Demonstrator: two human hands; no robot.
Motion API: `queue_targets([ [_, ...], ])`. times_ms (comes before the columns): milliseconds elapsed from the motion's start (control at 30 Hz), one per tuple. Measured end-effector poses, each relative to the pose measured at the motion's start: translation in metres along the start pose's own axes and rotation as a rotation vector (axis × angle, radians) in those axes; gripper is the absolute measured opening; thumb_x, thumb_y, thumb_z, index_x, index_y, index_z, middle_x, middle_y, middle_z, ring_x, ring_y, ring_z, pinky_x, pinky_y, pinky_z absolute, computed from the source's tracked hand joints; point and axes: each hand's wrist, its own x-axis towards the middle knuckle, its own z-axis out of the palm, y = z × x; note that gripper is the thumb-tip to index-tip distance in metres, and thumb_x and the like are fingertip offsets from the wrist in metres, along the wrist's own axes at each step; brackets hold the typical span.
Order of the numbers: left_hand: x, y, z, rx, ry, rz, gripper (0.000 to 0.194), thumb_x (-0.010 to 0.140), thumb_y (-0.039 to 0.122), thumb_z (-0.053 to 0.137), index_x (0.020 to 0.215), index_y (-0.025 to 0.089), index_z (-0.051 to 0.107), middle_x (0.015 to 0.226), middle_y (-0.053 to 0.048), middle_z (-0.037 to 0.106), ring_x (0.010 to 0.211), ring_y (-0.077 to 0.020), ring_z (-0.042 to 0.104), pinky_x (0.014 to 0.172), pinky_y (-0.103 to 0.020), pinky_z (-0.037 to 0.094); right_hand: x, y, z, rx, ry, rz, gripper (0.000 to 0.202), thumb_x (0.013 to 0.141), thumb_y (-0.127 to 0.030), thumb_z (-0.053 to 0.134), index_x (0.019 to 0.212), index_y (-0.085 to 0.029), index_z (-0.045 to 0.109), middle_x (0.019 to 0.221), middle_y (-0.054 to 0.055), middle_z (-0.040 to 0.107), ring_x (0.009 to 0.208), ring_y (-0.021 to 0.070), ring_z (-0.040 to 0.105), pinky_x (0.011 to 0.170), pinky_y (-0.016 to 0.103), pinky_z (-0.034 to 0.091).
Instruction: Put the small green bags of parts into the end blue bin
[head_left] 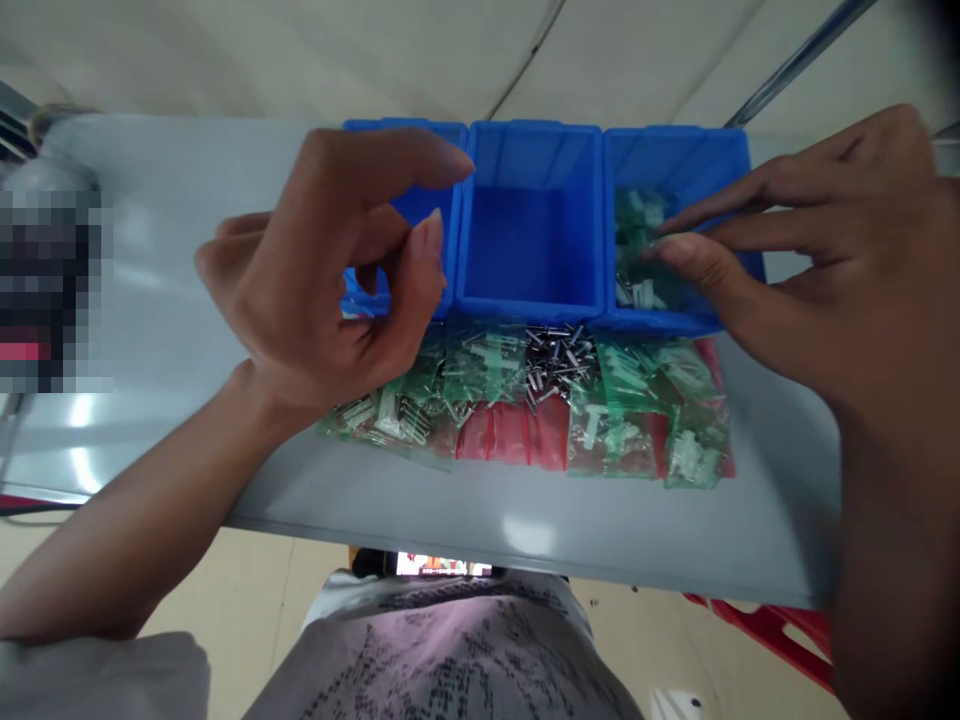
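Three blue bins stand side by side on the grey table (165,300). My left hand (330,270) hovers over the left bin (409,215), thumb and forefinger apart, with nothing visibly in it. My right hand (840,260) reaches over the right bin (675,160), fingers spread just above the small green bags (637,245) of white parts inside. The middle bin (532,220) shows a bare bottom. In front of the bins lies a heap of green bags (637,410), red bags (517,435) and a pile of small metal pins (555,360).
A blurred-out object (49,290) stands at the table's left end. A phone screen (442,565) shows below the table's near edge, by my lap. A metal bar (802,60) runs behind the bins at the right. Red plastic (780,630) shows under the table's right side.
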Motion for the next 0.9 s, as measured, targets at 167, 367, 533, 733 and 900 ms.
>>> queue_targets([
  [167, 0.000, -0.006, 0.002, 0.123, 0.032, 0.084, 0.027, 0.100, 0.019, 0.064, 0.124, 0.024, 0.072, 0.061, 0.010, 0.060, 0.050, -0.0040, 0.050, 0.058, -0.022, 0.048, -0.004, -0.014, -0.004, -0.088, 0.140, -0.158, 0.014, 0.097, -0.034, 0.069, 0.101, -0.026, 0.080, 0.110, 0.001, 0.080, 0.105, 0.0248, 0.070, 0.107, 0.054, 0.050],
  [367, 0.009, -0.010, 0.004, -0.108, -0.115, 0.123, 0.037, 0.094, 0.010, 0.068, 0.131, 0.016, 0.066, 0.109, -0.003, 0.076, 0.104, -0.0170, 0.076, 0.088, -0.028, 0.061, -0.012, -0.083, 0.007, 0.048, -0.059, -0.634, 0.037, 0.089, -0.029, 0.079, 0.123, -0.018, 0.072, 0.133, 0.012, 0.073, 0.117, 0.0322, 0.071, 0.087, 0.048, 0.059],
  [533, 0.014, -0.015, 0.009, -0.113, -0.302, 0.273, 0.031, 0.097, 0.014, 0.067, 0.128, 0.014, 0.067, 0.131, -0.009, 0.074, 0.134, -0.0260, 0.067, 0.114, -0.045, 0.058, -0.026, -0.107, 0.021, -0.010, -0.172, -0.630, 0.043, 0.098, -0.021, 0.067, 0.141, -0.014, 0.063, 0.146, 0.015, 0.066, 0.134, 0.0314, 0.066, 0.110, 0.048, 0.057],
  [733, 0.010, -0.016, 0.009, -0.076, -0.326, 0.309, 0.030, 0.097, 0.014, 0.067, 0.127, 0.014, 0.070, 0.135, -0.011, 0.072, 0.126, -0.0253, 0.071, 0.107, -0.042, 0.062, -0.027, -0.105, 0.011, 0.068, -0.068, -0.625, 0.040, 0.093, -0.020, 0.072, 0.131, -0.008, 0.068, 0.128, 0.014, 0.075, 0.121, 0.0315, 0.072, 0.104, 0.050, 0.062],
  [900, 0.011, -0.010, 0.010, -0.111, -0.225, 0.316, 0.040, 0.094, 0.006, 0.065, 0.134, 0.012, 0.065, 0.130, -0.012, 0.073, 0.121, -0.0227, 0.072, 0.102, -0.041, 0.063, -0.027, -0.105, -0.010, 0.164, -0.029, -0.230, 0.041, 0.096, -0.011, 0.066, 0.136, -0.019, 0.067, 0.124, 0.005, 0.078, 0.111, 0.0214, 0.076, 0.091, 0.034, 0.065],
])
